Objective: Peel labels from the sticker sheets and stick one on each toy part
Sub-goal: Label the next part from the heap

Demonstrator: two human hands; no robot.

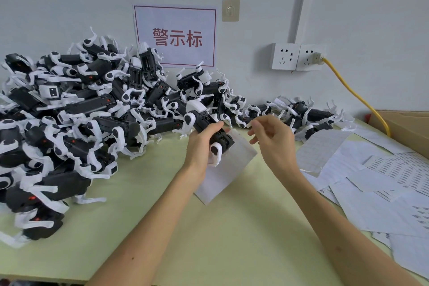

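**Desk:** Where is the work in this frame?

**Photographer:** At mid-table. The left hand (202, 146) has its grip clamped round a black-and-white toy (204, 121), lifted just above a white sticker sheet (229, 169). Whether that sheet lies on the table or hangs from the same hand cannot be told. The right hand (274, 141) hovers just right of the toy. Its thumb and forefinger are pressed together on what looks like a small white label (249, 126), too small to be sure of.

**Desk:** What could go wrong from here?

**Photographer:** The label could curl onto the fingertip or land crooked, most likely if the toy turns in the grip as the label is pressed on. The toy's thin white legs could also snag the sheet below.

**Desk:** And the setting?

**Photographer:** A pale green table (209, 227) against a white wall. A big pile of toys (81, 109) fills the left and far side. More sheets (371, 181) are scattered at right, beside a cardboard box (408, 127). A red-lettered sign (176, 37) hangs on the wall, with two sockets (298, 57) and a yellow cable (355, 95) at far right.
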